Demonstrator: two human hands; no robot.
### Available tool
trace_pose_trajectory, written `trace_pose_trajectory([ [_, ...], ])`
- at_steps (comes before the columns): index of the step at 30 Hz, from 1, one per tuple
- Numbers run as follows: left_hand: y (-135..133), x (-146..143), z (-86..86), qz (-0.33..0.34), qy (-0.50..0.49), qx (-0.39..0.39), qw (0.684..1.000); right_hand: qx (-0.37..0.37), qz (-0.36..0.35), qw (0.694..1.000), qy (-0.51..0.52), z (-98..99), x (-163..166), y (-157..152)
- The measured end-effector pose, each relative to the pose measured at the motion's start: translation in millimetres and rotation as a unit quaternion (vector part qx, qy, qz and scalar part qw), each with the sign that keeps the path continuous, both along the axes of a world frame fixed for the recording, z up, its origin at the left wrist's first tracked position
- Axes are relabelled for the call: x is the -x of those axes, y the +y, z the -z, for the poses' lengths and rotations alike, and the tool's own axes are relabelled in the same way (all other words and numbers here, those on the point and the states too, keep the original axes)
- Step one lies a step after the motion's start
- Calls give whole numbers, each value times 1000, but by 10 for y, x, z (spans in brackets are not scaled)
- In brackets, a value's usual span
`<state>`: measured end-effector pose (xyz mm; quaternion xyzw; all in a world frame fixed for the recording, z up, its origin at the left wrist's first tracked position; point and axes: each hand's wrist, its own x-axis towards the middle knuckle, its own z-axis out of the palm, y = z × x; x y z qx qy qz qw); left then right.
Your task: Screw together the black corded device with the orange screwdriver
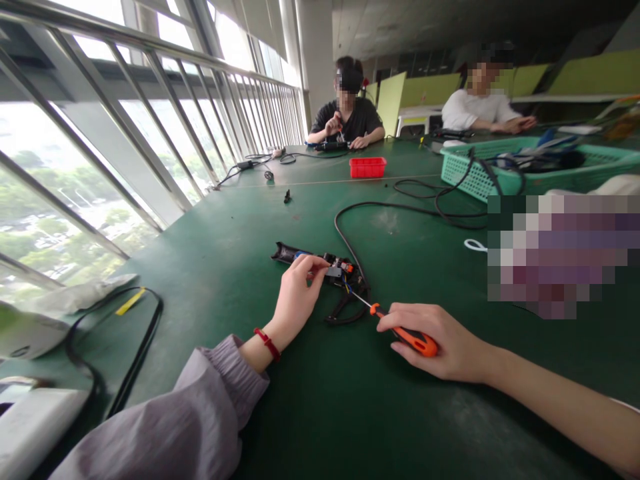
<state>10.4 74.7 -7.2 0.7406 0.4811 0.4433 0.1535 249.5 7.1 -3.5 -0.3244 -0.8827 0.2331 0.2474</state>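
A small black device (320, 261) with exposed parts and wires lies opened on the green table (320, 413), a black cable (350, 247) running from it. My left hand (296, 297) pinches the device's middle, fingers closed on it. My right hand (440, 340) is wrapped round an orange-handled screwdriver (410, 339). Its thin shaft points up-left, and the tip rests at the device's right end.
A red bin (367, 167) and a teal basket (530, 170) of cables stand further back. Two other people sit at the far end, one working on a similar device. At the left edge lie black cable (145, 340), white items (30, 427) and a railing with windows.
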Motion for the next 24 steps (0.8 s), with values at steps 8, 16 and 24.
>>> trace_pose_trajectory([
  [8, -3, 3, 14, -12, -5, 8, 1000, -2, -2, 1000, -6, 4, -14, -2],
  [16, 37, 33, 2, -2, -11, 24, 1000, -6, -2, 1000, -5, 0, -13, 0],
  [24, 270, 124, -14, 50, 6, 18, 999, -72, -22, 996, -55, 30, 41, 5],
])
